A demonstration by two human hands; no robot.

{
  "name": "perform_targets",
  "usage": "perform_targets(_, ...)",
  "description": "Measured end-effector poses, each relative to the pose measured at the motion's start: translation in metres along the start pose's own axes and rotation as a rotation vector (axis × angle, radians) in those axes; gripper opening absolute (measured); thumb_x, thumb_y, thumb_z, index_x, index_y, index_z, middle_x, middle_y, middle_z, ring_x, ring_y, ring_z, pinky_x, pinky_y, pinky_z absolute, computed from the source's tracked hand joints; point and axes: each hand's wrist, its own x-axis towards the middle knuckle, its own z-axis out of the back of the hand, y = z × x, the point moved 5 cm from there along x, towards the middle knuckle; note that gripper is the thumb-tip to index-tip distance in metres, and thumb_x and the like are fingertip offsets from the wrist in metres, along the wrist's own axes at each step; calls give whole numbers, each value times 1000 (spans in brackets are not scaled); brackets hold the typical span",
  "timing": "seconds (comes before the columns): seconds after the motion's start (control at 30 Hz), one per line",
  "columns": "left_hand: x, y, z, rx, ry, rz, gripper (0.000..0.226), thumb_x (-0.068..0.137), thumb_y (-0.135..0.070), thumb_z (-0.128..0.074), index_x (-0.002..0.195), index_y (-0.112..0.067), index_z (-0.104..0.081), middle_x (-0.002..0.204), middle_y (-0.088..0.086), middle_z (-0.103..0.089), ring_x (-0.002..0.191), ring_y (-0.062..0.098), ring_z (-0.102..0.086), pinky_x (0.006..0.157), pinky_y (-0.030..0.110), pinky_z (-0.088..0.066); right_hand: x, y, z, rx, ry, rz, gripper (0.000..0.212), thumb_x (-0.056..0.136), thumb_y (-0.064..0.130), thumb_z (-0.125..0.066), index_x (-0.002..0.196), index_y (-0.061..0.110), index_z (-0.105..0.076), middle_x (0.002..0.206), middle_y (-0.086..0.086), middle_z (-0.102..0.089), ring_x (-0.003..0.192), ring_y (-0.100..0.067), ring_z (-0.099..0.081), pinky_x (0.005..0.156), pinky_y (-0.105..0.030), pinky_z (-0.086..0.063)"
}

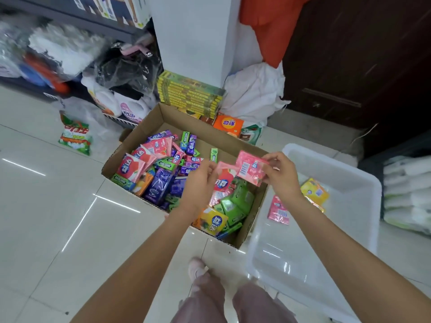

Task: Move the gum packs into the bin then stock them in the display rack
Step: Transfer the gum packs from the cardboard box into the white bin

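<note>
From the head camera, I see my right hand [281,174] above the near right corner of the cardboard box [149,127], its grip clamped by thumb and fingertips on a pink gum pack [249,167] held tilted in the air. My left hand [200,185] hangs just left of that grip, fingers curled onto a second pink gum pack [224,177] that overlaps the first one's lower edge.

Below and to the left of both grips, loose gum packs [161,169] in pink, purple, green and yellow fill the box, which sits on the tiled floor [58,217].

Right of the right grip stands the clear plastic bin [363,183]. Inside it, under my right forearm, lies a pink pack [278,212]; a yellow pack [314,191] rests just beyond the wrist.

Past the box's far side, well apart from the grips, a stack of yellow-green boxes [189,94] leans at a white pillar [193,36]. A detergent bag [74,136] lies on the floor far left.
</note>
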Motion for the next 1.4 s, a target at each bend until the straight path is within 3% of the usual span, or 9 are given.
perform_targets(0.23,5,-80,-82,-156,19,-47,25,95,-15,-52,119,-11,-49,91,5,-69,78,17,-66,66,29,-52,-17,-37,114,105,-211,-43,31,92,-5,-47,113,13,-59,92,-9,-58,72,-15,-61,58,-29,-58)
perform_targets(0.5,5,-83,-206,-15,103,150,34,89,-1,-50,122,-12,-50,102,15,-66,90,30,-64,78,41,-54,-7,-140,188,6,-266,-174,53,85,-9,-44,82,40,-64,95,1,-66,98,-30,-64,83,-52,-53)
perform_targets(0.6,14,-74,-230,93,65,225,35,90,-6,-52,123,-17,-52,112,13,-64,98,30,-62,83,41,-52,-2,-141,195,-145,-211,-162,42,86,-7,-43,107,21,-66,103,-7,-64,96,-23,-61,88,-30,-49)
perform_targets(0.67,16,-73,-238,163,70,260,41,91,-6,-51,130,-18,-48,115,12,-63,102,30,-60,87,37,-49,1,-142,193,-244,-130,-164,37,87,0,-45,118,9,-62,101,-8,-58,90,-19,-54,70,-10,-38)
perform_targets(0.77,19,-75,-246,247,101,226,52,92,-10,-50,141,-17,-35,130,11,-55,116,30,-54,98,40,-43,5,-153,186,-376,-13,-162,46,72,24,-46,111,9,-64,104,-18,-61,90,-26,-58,75,-24,-42)
perform_targets(0.93,6,-96,-232,334,117,50,39,92,-11,-51,131,-15,-50,134,9,-47,116,28,-52,95,34,-41,-1,-137,181,-472,87,-83,41,89,8,-54,129,9,-53,133,-13,-48,124,-28,-45,101,-28,-33)
perform_targets(1.13,-21,-107,-169,278,-2,-105,31,91,-13,-54,122,-16,-57,122,4,-55,108,22,-55,86,38,-48,-8,-81,135,-356,151,105,33,92,4,-51,124,7,-56,124,-11,-55,113,-25,-54,95,-28,-41)
perform_targets(1.27,-23,-73,-105,213,-90,18,29,91,-15,-56,120,-16,-60,118,4,-57,95,18,-57,78,28,-44,-13,-42,77,-352,285,203,35,90,4,-53,125,12,-56,123,-7,-56,114,-18,-52,94,-22,-37)
perform_targets(1.4,-20,-14,-50,272,-60,167,41,91,-21,-58,131,-15,-51,129,9,-52,114,25,-52,94,36,-44,-13,-20,14,-486,409,301,39,93,10,-52,132,13,-50,134,-9,-50,127,-21,-45,106,-33,-36)
